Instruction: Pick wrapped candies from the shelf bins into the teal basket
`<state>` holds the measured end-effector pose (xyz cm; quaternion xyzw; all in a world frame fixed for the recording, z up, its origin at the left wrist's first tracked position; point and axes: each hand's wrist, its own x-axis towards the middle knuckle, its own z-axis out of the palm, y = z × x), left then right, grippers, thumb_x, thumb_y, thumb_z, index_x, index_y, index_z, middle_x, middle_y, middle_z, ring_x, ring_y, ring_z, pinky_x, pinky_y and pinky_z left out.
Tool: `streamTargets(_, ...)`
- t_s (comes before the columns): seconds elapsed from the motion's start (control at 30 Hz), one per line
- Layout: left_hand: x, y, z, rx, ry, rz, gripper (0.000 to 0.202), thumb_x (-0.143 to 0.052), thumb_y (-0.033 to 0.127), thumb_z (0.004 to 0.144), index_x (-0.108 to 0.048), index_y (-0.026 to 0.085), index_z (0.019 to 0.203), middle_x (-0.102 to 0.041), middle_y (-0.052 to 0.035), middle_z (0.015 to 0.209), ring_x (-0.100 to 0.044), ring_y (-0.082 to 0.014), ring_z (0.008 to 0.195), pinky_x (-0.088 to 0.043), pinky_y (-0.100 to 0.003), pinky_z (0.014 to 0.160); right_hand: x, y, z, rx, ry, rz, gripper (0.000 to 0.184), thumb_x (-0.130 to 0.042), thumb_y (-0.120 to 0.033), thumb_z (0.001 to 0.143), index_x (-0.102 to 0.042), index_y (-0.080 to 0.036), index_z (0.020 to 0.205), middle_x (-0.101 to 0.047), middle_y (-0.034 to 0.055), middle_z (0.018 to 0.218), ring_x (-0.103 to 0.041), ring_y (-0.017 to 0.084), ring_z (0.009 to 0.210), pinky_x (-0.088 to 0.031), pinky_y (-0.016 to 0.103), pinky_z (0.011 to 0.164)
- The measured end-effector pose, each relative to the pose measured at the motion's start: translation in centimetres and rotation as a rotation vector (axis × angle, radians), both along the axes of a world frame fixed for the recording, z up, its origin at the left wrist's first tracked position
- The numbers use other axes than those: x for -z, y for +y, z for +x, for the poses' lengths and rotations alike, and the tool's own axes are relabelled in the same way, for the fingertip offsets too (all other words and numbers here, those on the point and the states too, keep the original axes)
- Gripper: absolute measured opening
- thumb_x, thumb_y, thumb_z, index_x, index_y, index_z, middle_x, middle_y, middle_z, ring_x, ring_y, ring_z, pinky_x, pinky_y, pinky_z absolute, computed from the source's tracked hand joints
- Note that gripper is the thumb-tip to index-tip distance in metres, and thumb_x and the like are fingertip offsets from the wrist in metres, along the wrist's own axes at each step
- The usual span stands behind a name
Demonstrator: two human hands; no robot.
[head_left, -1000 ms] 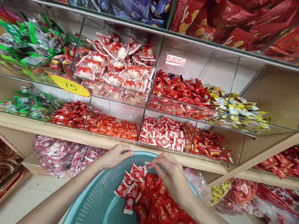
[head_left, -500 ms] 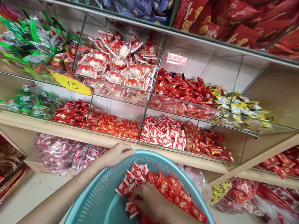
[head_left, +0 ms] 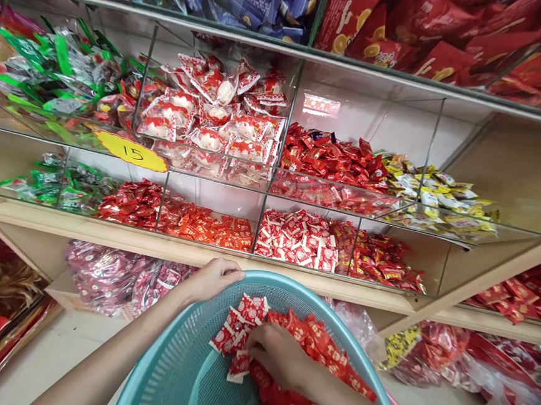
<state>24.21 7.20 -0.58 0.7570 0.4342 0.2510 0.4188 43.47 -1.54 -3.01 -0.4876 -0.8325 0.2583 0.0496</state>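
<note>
My left hand [head_left: 219, 278] is closed over the far left rim of a teal plastic basket [head_left: 157, 362], thumb along the edge. Inside the basket, my right hand [head_left: 280, 353] reaches down with its fingers curled. At its fingertips is a red-and-white wrapped candy [head_left: 239, 365], which it appears to pinch; the tips are partly hidden. More red-and-white candies [head_left: 228, 330] lie just left of that hand. Orange-red candy packets [head_left: 322, 347] with pale lettering are heaped to its right and below it.
Ahead stands a shelf with glass dividers. Its lower row holds red-and-white candies [head_left: 296, 239], orange-red packets [head_left: 215, 226] and green-wrapped sweets [head_left: 73, 184]. A yellow tag [head_left: 131, 150] reads 15. Plastic bags of candy [head_left: 105, 277] sit beneath the wooden ledge [head_left: 85, 231].
My right hand has shifted slightly up and right. The red-and-white candy at its fingertips has moved up a little and turned. My left hand stays on the rim.
</note>
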Motion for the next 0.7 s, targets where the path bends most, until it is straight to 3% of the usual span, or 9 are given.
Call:
streamTargets(0.47, -0.6, -0.3, 0.1, 0.002, -0.012, -0.017, 0.036, -0.045, 0.044, 0.082, -0.064, 0.014, 0.078, -0.06, 0.0, 0.072, -0.051, -0.0148, 0.069, -0.038, -0.021, 0.061, -0.1, 0.0, -0.6, 0.097, -0.373, 0.155, 0.025, -0.042, -0.006, 0.08, -0.064, -0.019, 0.084, -0.066, 0.0079, 0.089, -0.06, 0.02, 0.088, -0.041, 0.027, 0.069)
streamTargets(0.6, -0.4, -0.1, 0.0, 0.004, -0.008, 0.001, 0.037, -0.045, 0.045, 0.082, -0.064, 0.014, 0.077, -0.06, -0.0001, 0.072, -0.05, -0.0149, 0.069, -0.038, -0.021, 0.061, -0.6, 0.0, -0.4, 0.114, -0.356, 0.156, 0.02, -0.046, -0.009, 0.08, -0.064, -0.018, 0.085, -0.066, 0.0077, 0.091, -0.059, 0.02, 0.092, -0.04, 0.026, 0.073)
streamTargets(0.7, -0.2, 0.0, 0.0, 0.014, -0.007, -0.002, 0.038, -0.044, 0.045, 0.083, -0.062, 0.014, 0.075, -0.057, 0.001, 0.068, -0.048, -0.0138, 0.066, -0.036, -0.021, 0.059, -2.2, 0.3, 0.2, 0.112, -0.246, 0.213, 0.013, -0.051, -0.013, 0.079, -0.063, -0.019, 0.08, -0.066, 0.0053, 0.087, -0.058, 0.019, 0.088, -0.04, 0.025, 0.071)
